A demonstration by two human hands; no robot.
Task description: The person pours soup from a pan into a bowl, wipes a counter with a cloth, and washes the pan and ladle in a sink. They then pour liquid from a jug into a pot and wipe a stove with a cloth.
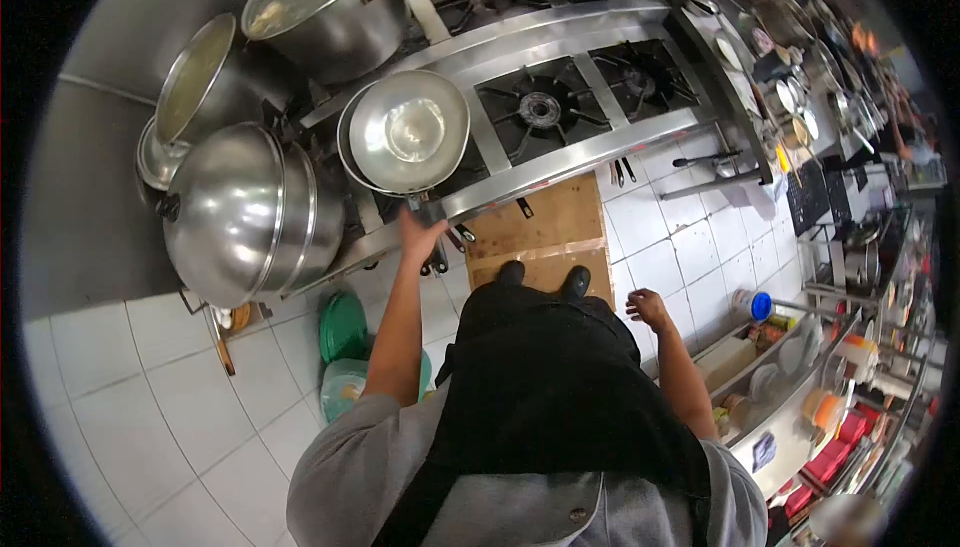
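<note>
My left hand [420, 237] is closed around the short handle of a frying pan at the front edge of the stove. Two shallow metal frying pans are stacked there, and the upper pan [412, 132] hides most of the lower pan [346, 152]. Which of the two handles lies in my fingers is hard to make out. Holding nothing, my right hand [648, 309] hangs at my side above the tiled floor, fingers loosely apart.
The gas stove [540, 107] has several black burners. Left of the pans stand a large domed steamer pot [235, 212] and a tall stockpot [335, 32]. Cardboard [540, 232] lies under my feet. A green tub [343, 327] sits at lower left; loaded shelves [785, 397] line the right.
</note>
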